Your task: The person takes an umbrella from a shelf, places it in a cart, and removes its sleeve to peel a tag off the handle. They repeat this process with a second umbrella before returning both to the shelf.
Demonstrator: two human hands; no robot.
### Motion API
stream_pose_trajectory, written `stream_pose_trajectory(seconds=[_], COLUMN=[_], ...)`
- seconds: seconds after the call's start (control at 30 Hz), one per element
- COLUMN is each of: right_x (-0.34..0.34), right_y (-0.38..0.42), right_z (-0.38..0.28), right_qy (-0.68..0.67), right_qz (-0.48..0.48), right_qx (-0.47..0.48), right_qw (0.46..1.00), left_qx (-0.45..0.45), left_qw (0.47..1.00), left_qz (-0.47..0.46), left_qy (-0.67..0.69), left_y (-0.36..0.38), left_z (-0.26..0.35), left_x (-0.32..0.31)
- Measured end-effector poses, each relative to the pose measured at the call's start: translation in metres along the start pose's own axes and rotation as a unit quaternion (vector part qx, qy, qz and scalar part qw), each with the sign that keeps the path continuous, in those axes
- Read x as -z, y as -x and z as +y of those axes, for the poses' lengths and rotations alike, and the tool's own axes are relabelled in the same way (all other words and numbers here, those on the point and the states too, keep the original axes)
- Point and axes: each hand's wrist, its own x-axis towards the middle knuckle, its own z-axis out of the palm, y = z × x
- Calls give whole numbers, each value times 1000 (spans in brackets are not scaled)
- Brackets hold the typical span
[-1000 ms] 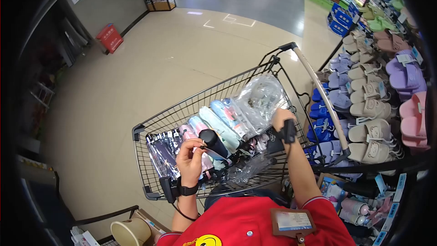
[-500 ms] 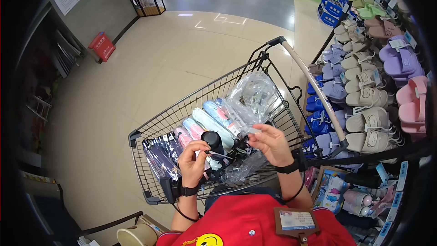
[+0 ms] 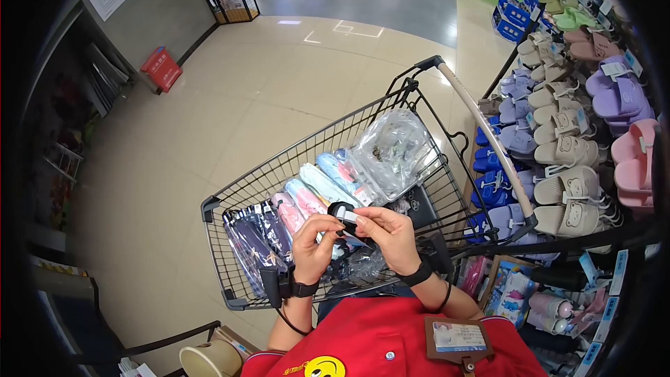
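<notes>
My left hand (image 3: 314, 246) is closed in a pinch at the left side of a black round-topped item (image 3: 339, 208); what its fingertips hold is too small to make out. My right hand (image 3: 392, 239) pinches a small white label (image 3: 347, 216) against that item, close to my left fingertips. The black item's lower part is hidden behind my hands. Below them, in the shopping cart (image 3: 279, 160), lie plastic-wrapped rolls that look like folded umbrellas: dark navy ones (image 3: 255, 241), a pink one (image 3: 287, 211), a pale green one (image 3: 328, 183) and a blue one (image 3: 338, 169).
Crumpled clear plastic (image 3: 394, 150) fills the cart's handle end. Racks of slippers (image 3: 569, 143) stand close on the right, above packaged goods (image 3: 513, 290). A red box (image 3: 162, 70) sits by the left wall. A beige bucket (image 3: 202, 359) is at the lower left.
My right hand has moved left and down from above the clear plastic, bringing the white label to the black item. My left hand has shifted slightly right and stays pinched.
</notes>
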Motion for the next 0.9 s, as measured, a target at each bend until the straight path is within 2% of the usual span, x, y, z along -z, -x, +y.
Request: stream_pose_trajectory(seconds=[0.2,0.37,0.5,0.57,0.6,0.67,0.77,0.8,0.87,0.9], right_x=[6,9,8,11,11,11,17,16,10,7], right_y=[-1,-1,-1,0,-1,-1,-7,-10,-10,-10], right_z=[-2,-1,-1,5,7,10,6,1,-17,-23], right_qy=[53,61,50,82,82,84,63,63,271,271], right_qz=[-19,-53,-58,-86,-85,-92,-136,-136,-87,-88], right_qx=[11,19,9,-2,-2,33,16,16,210,211], right_qw=[998,997,997,993,993,992,989,989,935,935], left_qx=[20,56,20,40,41,121,151,133,114,96], left_qw=[999,998,997,981,981,971,973,979,983,987], left_qz=[22,2,20,43,43,5,-9,-3,17,36], left_qy=[31,34,72,187,187,207,172,156,139,123], left_y=[2,4,2,1,-1,-4,-2,-3,-3,-5], left_z=[1,-2,-3,-4,1,15,13,9,10,11], left_x=[-2,2,-3,-5,-6,-6,-4,-5,-12,-16])
